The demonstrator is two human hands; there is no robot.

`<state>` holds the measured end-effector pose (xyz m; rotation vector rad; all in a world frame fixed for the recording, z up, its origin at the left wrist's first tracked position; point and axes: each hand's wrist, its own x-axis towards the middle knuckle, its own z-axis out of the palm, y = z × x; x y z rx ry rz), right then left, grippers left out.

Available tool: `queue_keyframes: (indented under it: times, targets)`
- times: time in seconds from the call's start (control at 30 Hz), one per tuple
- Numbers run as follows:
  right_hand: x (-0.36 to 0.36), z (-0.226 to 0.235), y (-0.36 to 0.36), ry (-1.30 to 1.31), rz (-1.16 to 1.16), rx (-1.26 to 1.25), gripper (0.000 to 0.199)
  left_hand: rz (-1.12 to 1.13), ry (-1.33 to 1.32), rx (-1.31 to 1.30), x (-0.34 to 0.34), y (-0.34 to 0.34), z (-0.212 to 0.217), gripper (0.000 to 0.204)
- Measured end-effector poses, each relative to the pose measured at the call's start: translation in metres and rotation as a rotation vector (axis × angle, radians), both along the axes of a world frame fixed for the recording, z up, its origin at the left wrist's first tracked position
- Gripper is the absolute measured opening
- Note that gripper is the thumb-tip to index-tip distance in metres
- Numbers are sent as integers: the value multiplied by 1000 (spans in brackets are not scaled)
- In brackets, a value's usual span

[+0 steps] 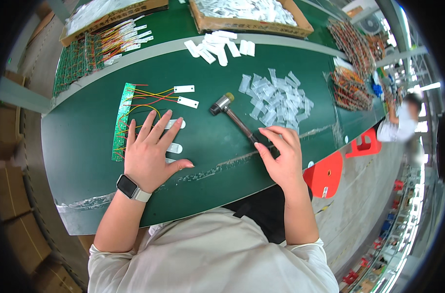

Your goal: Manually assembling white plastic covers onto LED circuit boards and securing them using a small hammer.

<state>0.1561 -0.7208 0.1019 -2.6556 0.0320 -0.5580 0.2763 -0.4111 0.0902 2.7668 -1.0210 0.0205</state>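
My left hand (151, 154) lies flat with spread fingers over the wires and several white pieces beside a long green circuit board strip (123, 119). Red and yellow wires run from the strip to white rectangular pieces (184, 89), two of them showing past my fingertips. Further white pieces with rounded ends (175, 148) peek out between and beside the fingers; the rest is hidden. My right hand (283, 156) has thumb and fingers around the handle end of a small mallet (239, 124). Its metal head, with one yellowish and one dark face, rests on the green table.
Right of the mallet lies a pile of clear plastic sleeves (278, 100). White caps (217, 46) are heaped at the table's far edge, before a cardboard box (251, 25) of white parts. Wired boards (80, 61) lie far left, wire bundles (352, 88) right. Red stools (325, 176) stand right; a person (403, 117) sits beyond.
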Motion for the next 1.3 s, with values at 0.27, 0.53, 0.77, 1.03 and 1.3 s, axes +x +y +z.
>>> queue_keyframes:
  times: [0.27, 0.53, 0.77, 1.03, 1.3]
  targets:
    - [122, 9, 2, 202, 87, 214, 32, -15, 23, -107, -2, 7, -5, 83]
    - [213, -12, 33, 226, -212, -12, 45, -25, 58, -141, -6, 15, -14, 96]
    - [204, -12, -8, 186, -222, 127, 57, -58, 61, -166, -6, 17, -15, 99]
    - [56, 13, 37, 18, 52, 208, 50, -41, 52, -129, -11, 10, -13, 118]
    - [8, -28, 69, -44, 67, 158, 42, 33, -31, 63, -20, -3, -15, 122]
